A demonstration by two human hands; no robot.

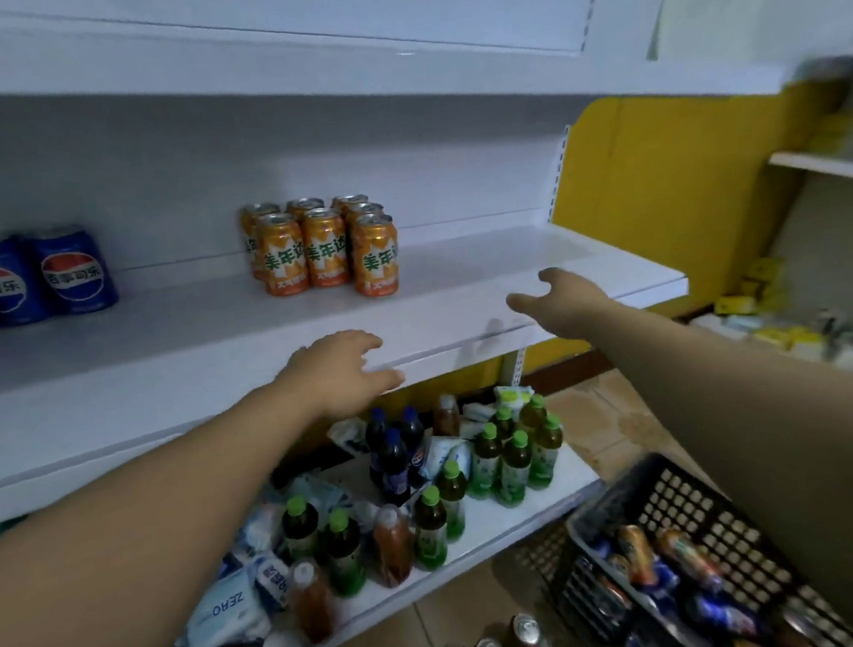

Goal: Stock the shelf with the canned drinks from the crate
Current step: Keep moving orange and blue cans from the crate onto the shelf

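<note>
Orange cans (322, 247): upright in a tight cluster on shelf (209, 342), centre, toward the back.
Blue cans (33, 277): upright in a row on shelf, left end.
Shelf surface: white; bare between the two groups, along the front and across the right end.
Left hand (344, 374): at shelf front edge, just in front of the orange group; fingers spread and nearly straight, nothing held.
Right hand (561, 301): over shelf front, right part; fingers loosely curved, thumb apart, nothing held.
Crate (689, 522): dark, lattice-walled; below shelf and to its right, low in view.
Crate cans (640, 555): orange and blue, lying jumbled on their sides; count not possible, partly hidden by the right arm.
Loose cans (509, 643): two silver tops, below shelf, just left of crate; resting place unclear.
Lower shelf (508, 517): directly below shelf; holds bottles (509, 465) with green caps, dark cola and amber bottles, and white-blue packets (222, 607).
Progress: judged part done; two groups placed, many cans left in crate, ample shelf room free.
Step in hand: judged between placements, both hands empty; likely next, a reach down to crate.
</note>
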